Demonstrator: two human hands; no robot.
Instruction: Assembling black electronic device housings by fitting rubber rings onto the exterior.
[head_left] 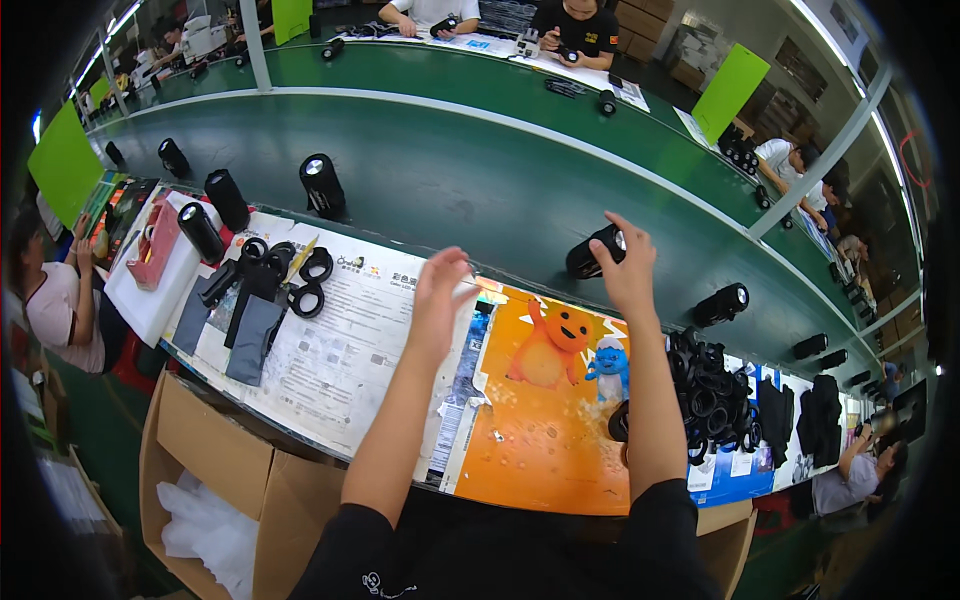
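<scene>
My right hand (630, 268) is at a black cylinder (585, 259), which looks like a portable speaker, lying on the green conveyor belt. Its thumb and fingers curve round the cylinder's right end, the index finger reaching over the top. My left hand (438, 290) hovers over the near edge of the belt, fingers apart and nothing in it. Below and between the hands lies an orange printed sheet (540, 430) with cartoon figures. Partly behind my right forearm is a black round part (619, 422).
Right of my forearm sits a heap of black rings (705, 395). Black rings (306, 299) and a dark flat pouch (256, 342) lie on the left. More cylinders stand on the belt (440, 150). An open carton (215, 430) with plastic wrap is at lower left. Other people work around the line.
</scene>
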